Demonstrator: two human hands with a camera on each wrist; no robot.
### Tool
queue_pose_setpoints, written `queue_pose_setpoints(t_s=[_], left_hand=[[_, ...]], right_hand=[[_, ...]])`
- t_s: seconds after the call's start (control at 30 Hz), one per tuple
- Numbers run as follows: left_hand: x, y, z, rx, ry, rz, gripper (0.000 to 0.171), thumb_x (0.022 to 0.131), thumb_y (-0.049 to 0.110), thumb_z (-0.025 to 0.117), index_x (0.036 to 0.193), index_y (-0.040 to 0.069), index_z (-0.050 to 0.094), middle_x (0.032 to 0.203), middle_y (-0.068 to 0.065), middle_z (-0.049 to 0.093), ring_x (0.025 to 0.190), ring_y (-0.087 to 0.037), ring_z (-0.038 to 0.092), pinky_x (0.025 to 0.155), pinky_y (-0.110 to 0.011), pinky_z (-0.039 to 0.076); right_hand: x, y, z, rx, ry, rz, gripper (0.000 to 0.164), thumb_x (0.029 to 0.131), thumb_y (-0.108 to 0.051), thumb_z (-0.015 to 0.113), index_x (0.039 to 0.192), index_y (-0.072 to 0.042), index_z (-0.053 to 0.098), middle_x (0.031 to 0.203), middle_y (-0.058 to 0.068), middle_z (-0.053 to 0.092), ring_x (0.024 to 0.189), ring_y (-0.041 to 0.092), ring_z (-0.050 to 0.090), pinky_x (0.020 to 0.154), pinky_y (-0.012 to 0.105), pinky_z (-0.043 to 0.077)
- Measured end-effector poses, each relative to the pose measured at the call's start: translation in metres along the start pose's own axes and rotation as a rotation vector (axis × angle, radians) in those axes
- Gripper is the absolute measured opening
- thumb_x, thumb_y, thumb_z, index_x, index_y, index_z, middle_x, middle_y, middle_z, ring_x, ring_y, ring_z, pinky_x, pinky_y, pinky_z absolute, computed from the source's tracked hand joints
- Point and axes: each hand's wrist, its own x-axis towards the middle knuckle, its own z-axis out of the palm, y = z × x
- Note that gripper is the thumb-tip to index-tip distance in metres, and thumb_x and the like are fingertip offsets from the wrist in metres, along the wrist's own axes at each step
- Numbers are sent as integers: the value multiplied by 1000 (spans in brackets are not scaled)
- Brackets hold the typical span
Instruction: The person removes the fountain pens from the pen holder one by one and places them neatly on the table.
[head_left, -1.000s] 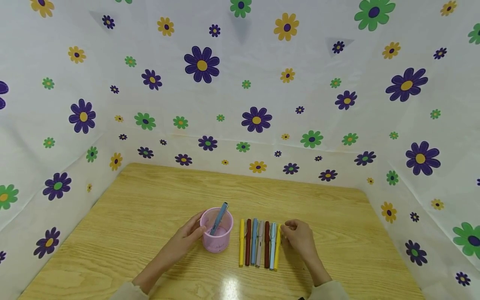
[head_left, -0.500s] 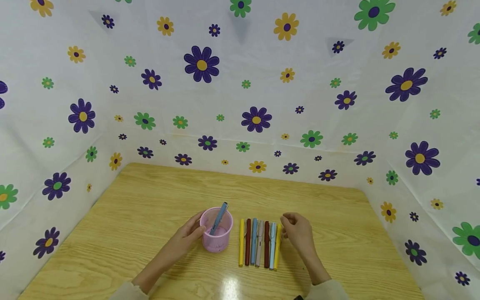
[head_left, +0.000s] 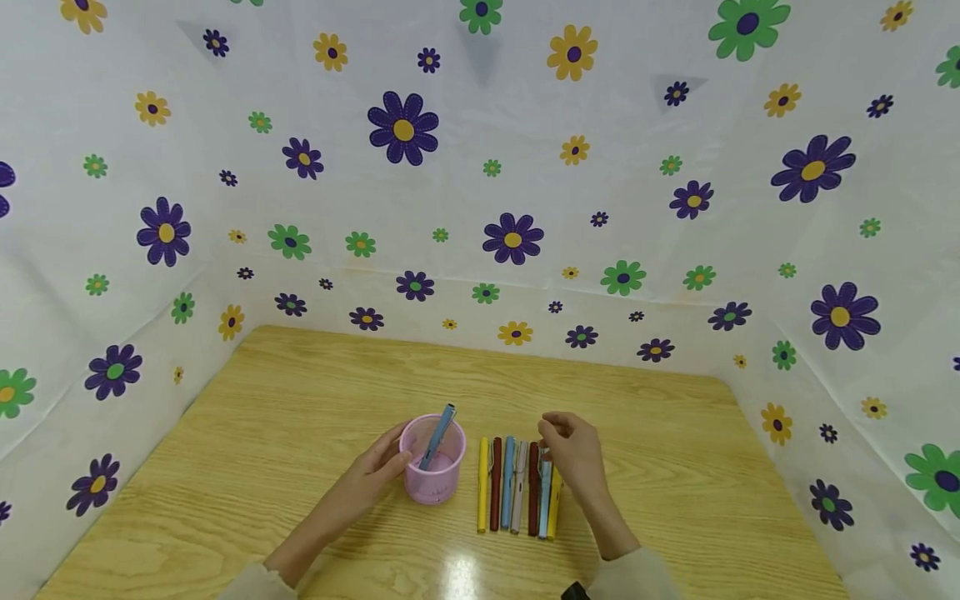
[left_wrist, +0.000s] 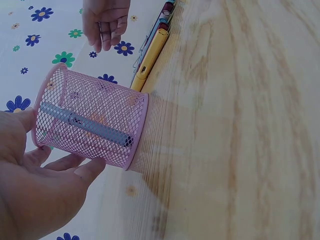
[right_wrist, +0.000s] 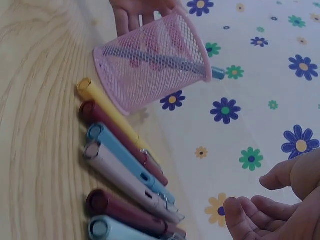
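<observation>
My left hand (head_left: 372, 468) holds a pink mesh pen cup (head_left: 432, 487) by its left side, thumb and fingers spread round it. The cup stands upright, and one blue pen (head_left: 438, 437) leans inside it, its end above the rim. To the cup's right lies a row of several pens: a yellow pen (head_left: 483, 487) nearest the cup, then dark red, blue, grey, another dark red pen (head_left: 533, 492), light blue (head_left: 544, 508) and yellow at the far right. My right hand (head_left: 581, 454) hovers over the far ends of the rightmost pens, fingers loosely bent, with nothing between them in the right wrist view.
A wood-grain table (head_left: 315, 383) carries the cup and pens. White cloth (head_left: 480, 183) printed with flowers rises behind the table and along both sides. A small black object (head_left: 575, 591) shows at the right sleeve (head_left: 633, 575).
My right hand has lifted from beside the rightmost yellow pen and moved left over the pens' far ends. The left hand, cup and blue pen stay in place.
</observation>
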Motion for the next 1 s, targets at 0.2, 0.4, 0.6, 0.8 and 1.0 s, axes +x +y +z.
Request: queue_pose_setpoints(t_s=[0.2,0.4,0.6,0.8,1.0], left_hand=[[-1,-1,0,-1,6,3,62,113,26,45,164,3,18,163,-29,27,151,-45,27,121,-51,32],[-1,-2,0,-7,5,9,62,113,26,45,164,4,18,163,-29,27,151,-45,27,120,-49,33],[-1,-2,0,-14,9,1,62,113,25,45,164,3,18,163,-30,27,151,-45,27,119,-44,35],[0,-2,0,-9,15,6,62,113,26,45,164,4,19,163,-29,28,151,-44,27,120,-48,34],[0,-2,0,-18,15,7,61,113,25,45,164,4,19,163,-29,28,151,-44,27,120,-48,34]], right_hand=[[0,-8,15,17,-25,-10,31,102,-10,64,126,9,65,99,22,70,86,37,70,71,41,65],[-2,-15,28,30,-60,-38,30,102,-12,63,125,7,67,99,20,70,89,40,69,73,48,64],[-3,-23,42,78,-100,-56,29,101,-12,64,123,6,68,95,12,70,91,40,69,77,50,64],[-3,-29,56,56,-126,-85,28,101,-15,65,120,5,70,94,11,71,88,36,69,74,49,64],[-1,-30,69,29,-160,-124,31,101,-21,67,120,4,70,103,16,73,91,32,69,75,48,63]])
